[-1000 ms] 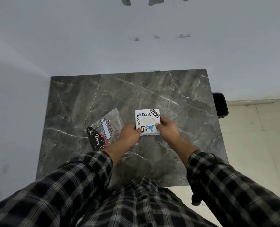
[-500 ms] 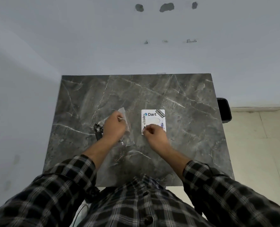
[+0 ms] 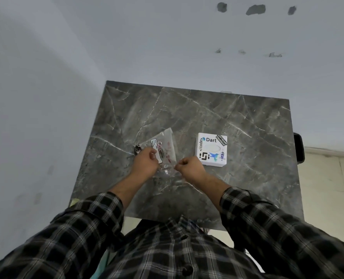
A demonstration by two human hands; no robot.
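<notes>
- The left hand, left of centre, stays on the clear plastic bag, with its fingers curled round the bag's lower left edge.
- The right hand has left the white sticker-covered box, which it touched half a second ago. It now sits at centre frame, fingers curled tight, pinching the bag's lower right corner.
- The bag stretches between both hands over the marble table, label side up. I cannot tell whether it is lifted.
- The box lies free, right of centre, just beside the right hand.
- A small dark packet peeks out just above the left hand.
</notes>
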